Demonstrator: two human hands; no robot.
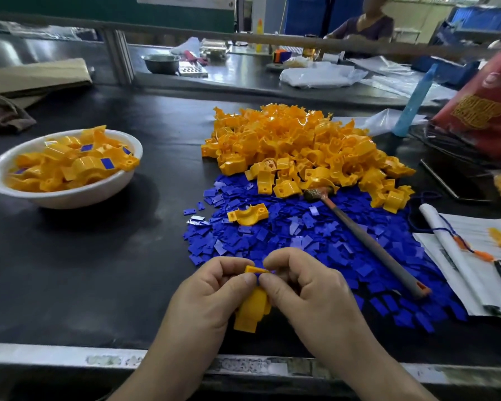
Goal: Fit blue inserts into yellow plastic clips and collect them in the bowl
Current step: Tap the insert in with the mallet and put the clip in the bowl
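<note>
My left hand (211, 287) grips a yellow clip (250, 309) near the table's front edge. My right hand (307, 285) pinches a small blue insert (262, 274) against the top of that clip, and most of the insert is hidden by my fingers. A large heap of yellow clips (301, 146) lies at the centre right. In front of the heap spreads a layer of blue inserts (301, 241), with one loose clip (248, 214) lying on it. The white bowl (67, 198) at the left holds several clips fitted with blue inserts.
A small hammer (368, 241) lies diagonally across the blue inserts. Papers and a pen (475, 256) sit at the right, with a red bag (483, 108) behind. Folded cardboard (32, 76) lies at the back left. A person sits beyond the far bench.
</note>
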